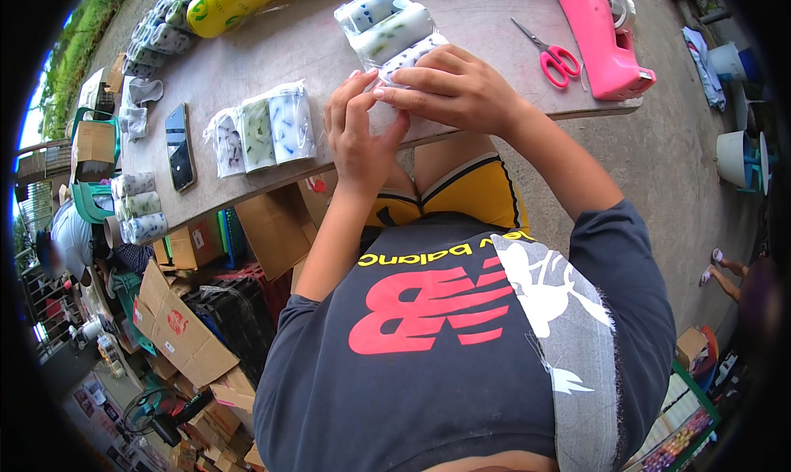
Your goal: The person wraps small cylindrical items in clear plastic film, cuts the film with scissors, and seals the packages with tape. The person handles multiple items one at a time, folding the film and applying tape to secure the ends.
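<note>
Both hands are at the near end of a pack of three patterned rolls (392, 32) in clear plastic film, at the table's front edge. My left hand (361, 132) has its fingertips at the pack's near left corner, apparently pinching the film. My right hand (454, 92) lies over the nearest roll, its fingers on the wrapping and partly hiding it. Left of my hands, a second film-wrapped pack of three rolls (262, 129) lies on the table. Scissors with pink handles (556, 64) rest to the right, blades pointing away, beside a pink tape dispenser (602, 39) that holds a tape roll.
A smartphone (180, 147) and crumpled white scraps (139, 104) lie on the table (228, 64). Unwrapped rolls (139, 206) stand at its left corner. More rolls (164, 30) and a yellow film-wrapped roll (241, 2) are at the far left. Cardboard boxes (179, 324) crowd the floor left of me.
</note>
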